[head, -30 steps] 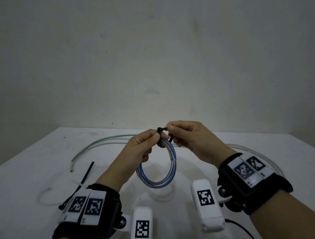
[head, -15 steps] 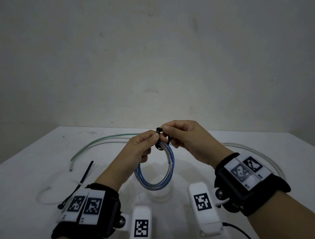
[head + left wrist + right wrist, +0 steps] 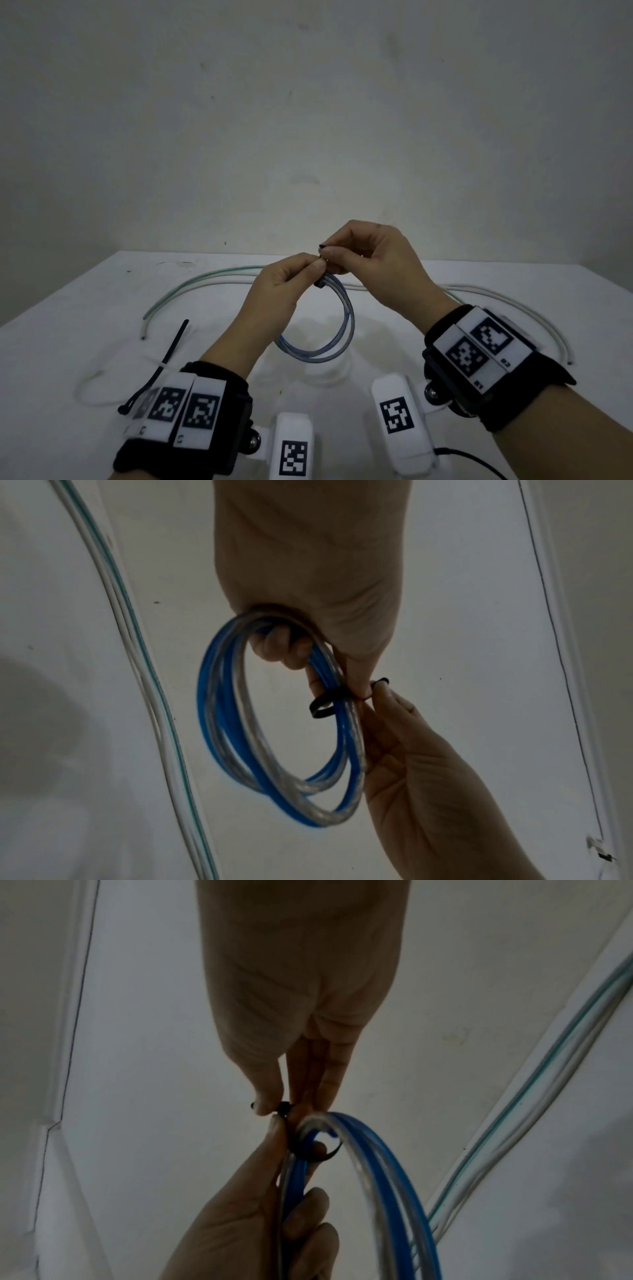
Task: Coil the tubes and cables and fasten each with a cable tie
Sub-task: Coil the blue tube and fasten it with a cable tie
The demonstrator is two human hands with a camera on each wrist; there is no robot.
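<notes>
A coil of clear and blue tube (image 3: pixel 346 325) hangs above the white table (image 3: pixel 394 342). A black cable tie (image 3: pixel 320 283) is looped loosely round its top. My left hand (image 3: pixel 317 270) grips the coil (image 3: pixel 219 737), fingers curled through it, thumb and forefinger pinching by the tie (image 3: pixel 322 706). My right hand (image 3: pixel 329 251) pinches the tie's tail just above, with a short black tip sticking out past the fingertips. In the right wrist view the tie (image 3: pixel 315 1156) circles the tube strands (image 3: pixel 394 1164) with slack.
A green-striped tube (image 3: pixel 205 277) and a white tube (image 3: pixel 513 298) lie uncoiled along the back of the table. A spare black cable tie (image 3: pixel 168 356) and a thin pale cable loop (image 3: pixel 92 394) lie at the left. A black lead (image 3: pixel 472 459) runs at the bottom right.
My right hand has lifted with the tie's tail, away from the left hand. The tie's loop round the coil has shrunk, and the coil has swung flatter.
</notes>
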